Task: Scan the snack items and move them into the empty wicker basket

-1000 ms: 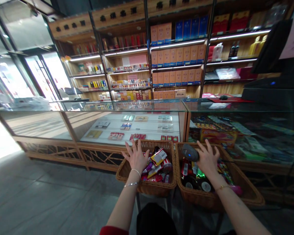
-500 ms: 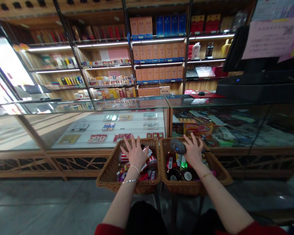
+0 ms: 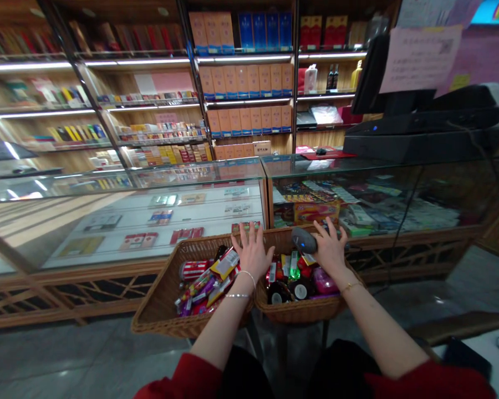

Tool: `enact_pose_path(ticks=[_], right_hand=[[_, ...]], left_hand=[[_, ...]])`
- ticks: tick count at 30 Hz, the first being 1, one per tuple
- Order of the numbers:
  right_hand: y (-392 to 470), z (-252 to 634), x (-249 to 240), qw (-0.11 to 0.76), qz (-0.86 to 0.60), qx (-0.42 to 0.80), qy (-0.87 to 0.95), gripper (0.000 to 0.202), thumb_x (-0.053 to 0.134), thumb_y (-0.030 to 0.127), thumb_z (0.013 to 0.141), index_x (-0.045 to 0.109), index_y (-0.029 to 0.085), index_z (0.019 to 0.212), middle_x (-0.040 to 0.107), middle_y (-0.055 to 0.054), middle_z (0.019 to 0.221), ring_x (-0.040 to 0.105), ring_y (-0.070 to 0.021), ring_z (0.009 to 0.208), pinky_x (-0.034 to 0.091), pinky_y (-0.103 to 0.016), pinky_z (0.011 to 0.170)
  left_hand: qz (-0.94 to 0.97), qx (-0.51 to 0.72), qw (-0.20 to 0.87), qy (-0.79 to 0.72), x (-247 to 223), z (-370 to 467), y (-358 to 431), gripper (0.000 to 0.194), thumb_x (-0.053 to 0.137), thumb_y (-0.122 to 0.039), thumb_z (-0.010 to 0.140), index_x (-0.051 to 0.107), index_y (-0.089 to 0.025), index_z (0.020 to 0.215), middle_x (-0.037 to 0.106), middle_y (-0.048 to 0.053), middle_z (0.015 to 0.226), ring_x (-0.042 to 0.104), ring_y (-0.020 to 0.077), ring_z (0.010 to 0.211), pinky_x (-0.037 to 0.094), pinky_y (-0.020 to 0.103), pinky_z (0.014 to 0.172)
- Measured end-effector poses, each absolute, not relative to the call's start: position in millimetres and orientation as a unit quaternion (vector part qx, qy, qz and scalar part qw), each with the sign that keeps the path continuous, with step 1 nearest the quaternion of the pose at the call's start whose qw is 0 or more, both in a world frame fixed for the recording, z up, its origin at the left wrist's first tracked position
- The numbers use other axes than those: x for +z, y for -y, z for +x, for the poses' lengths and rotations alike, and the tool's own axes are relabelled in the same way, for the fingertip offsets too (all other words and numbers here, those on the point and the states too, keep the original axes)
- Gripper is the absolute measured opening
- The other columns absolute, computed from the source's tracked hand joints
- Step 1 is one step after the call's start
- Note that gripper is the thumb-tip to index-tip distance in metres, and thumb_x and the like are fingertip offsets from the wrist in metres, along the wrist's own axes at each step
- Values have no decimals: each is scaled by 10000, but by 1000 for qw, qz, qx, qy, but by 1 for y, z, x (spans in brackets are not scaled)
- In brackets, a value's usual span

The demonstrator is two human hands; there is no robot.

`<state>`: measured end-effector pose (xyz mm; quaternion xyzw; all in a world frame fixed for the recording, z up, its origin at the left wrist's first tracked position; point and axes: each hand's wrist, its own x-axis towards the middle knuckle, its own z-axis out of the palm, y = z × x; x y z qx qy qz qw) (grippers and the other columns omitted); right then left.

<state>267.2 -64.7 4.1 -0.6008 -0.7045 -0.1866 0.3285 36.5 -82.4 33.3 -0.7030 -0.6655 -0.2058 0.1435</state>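
My left hand (image 3: 253, 257) is open, its fingers spread above the meeting edges of two wicker baskets. Beneath and beside it, the left basket (image 3: 149, 307) holds wrapped snacks, among them a yellow packet (image 3: 225, 264) and a red-and-white striped pack (image 3: 194, 270). Over the right basket (image 3: 299, 316), my right hand (image 3: 330, 249) is around a dark grey barcode scanner (image 3: 303, 240) with a blue light; its fingertips stretch forward past it. In that basket lie a green shiny packet (image 3: 294, 267), a purple round item (image 3: 324, 281) and dark cups with white discs (image 3: 300, 291).
A glass display counter (image 3: 216, 183) stands just beyond the baskets, with flat packs inside. Behind it, shelves (image 3: 249, 100) carry boxes and bottles. A monitor (image 3: 372, 75) with a pink paper sits on the counter at right. A white surface (image 3: 497, 354) shows at lower right.
My view has turned to the right. My left hand has moved right, from over the left basket to the baskets' meeting edges. My right hand keeps the scanner above the right basket.
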Motion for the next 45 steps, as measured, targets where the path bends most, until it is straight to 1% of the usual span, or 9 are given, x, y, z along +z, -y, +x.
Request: enact_pose_path(ticks=[8, 12, 16, 21, 27, 35, 39, 42, 45], right_hand=[[60, 276, -7, 297, -615, -187, 707, 299, 529, 128, 772, 718, 228, 980, 553, -54, 1463, 236, -320, 1473, 155, -610, 1125], [63, 274, -12, 288, -616, -189, 708, 311, 499, 109, 803, 720, 227, 988, 553, -51, 1463, 240, -320, 1478, 169, -609, 1125], [64, 274, -14, 283, -616, -184, 711, 314, 491, 100, 822, 720, 229, 994, 546, -40, 1470, 243, -322, 1482, 179, -608, 1126], [63, 276, -14, 292, -618, -173, 709, 294, 514, 108, 805, 718, 225, 981, 555, -48, 1461, 246, -327, 1480, 179, -622, 1128], [61, 277, -15, 288, -626, -170, 705, 291, 522, 122, 801, 720, 233, 984, 559, -47, 1458, 246, -318, 1480, 175, -611, 1133], [62, 277, -14, 303, -618, -176, 704, 286, 520, 126, 806, 722, 230, 981, 567, -57, 1449, 270, -320, 1468, 172, -604, 1135], [62, 278, -13, 316, -619, -172, 698, 274, 529, 125, 790, 716, 225, 964, 566, -52, 1450, 251, -316, 1477, 182, -605, 1130], [61, 279, -13, 332, -624, -176, 685, 261, 538, 137, 785, 709, 218, 965, 562, -56, 1453, 231, -316, 1483, 183, -606, 1126], [60, 280, -14, 341, -627, -180, 677, 260, 540, 143, 784, 707, 217, 969, 553, -58, 1461, 209, -317, 1490, 165, -604, 1133]], left_hand=[[-819, -76, 86, 563, 19, 47, 73, 755, 578, -576, 839, 379, -292, 1509, 234, 66, 1661, 9, 378, 1541, 57, 732, 1178], [-864, -11, 33, 503, 15, 44, 73, 605, 558, -506, 887, 464, -297, 1447, 344, 51, 1620, 68, 349, 1543, 58, 734, 1176], [-889, 59, -18, 454, 14, 44, 73, 443, 546, -368, 925, 540, -318, 1365, 505, 54, 1522, 262, 294, 1507, 119, 703, 1186], [-893, 162, -81, 412, 15, 47, 69, 413, 624, -423, 886, 595, -337, 1288, 667, 82, 1341, 551, 281, 1317, 169, 696, 1165], [-872, 259, -96, 404, 12, 55, 59, 467, 795, -328, 729, 656, -365, 1173, 722, 55, 1244, 626, 319, 1214, 212, 725, 1123], [-876, 251, -102, 398, 8, 60, 55, 414, 797, -220, 703, 665, -306, 1085, 735, 46, 1198, 643, 277, 1178, 331, 614, 1108], [-886, 213, -102, 400, 16, 49, 48, 356, 790, -289, 719, 657, -300, 1048, 757, 8, 1114, 669, 238, 1117, 394, 483, 1088], [-871, 153, -107, 454, 26, 42, 37, 375, 763, -386, 733, 644, -284, 1074, 747, 12, 1118, 689, 218, 1053, 502, 325, 925], [-858, 120, -83, 493, 32, 41, 24, 374, 637, -414, 841, 601, -250, 1174, 714, 55, 1206, 674, 218, 1091, 518, 304, 890]])
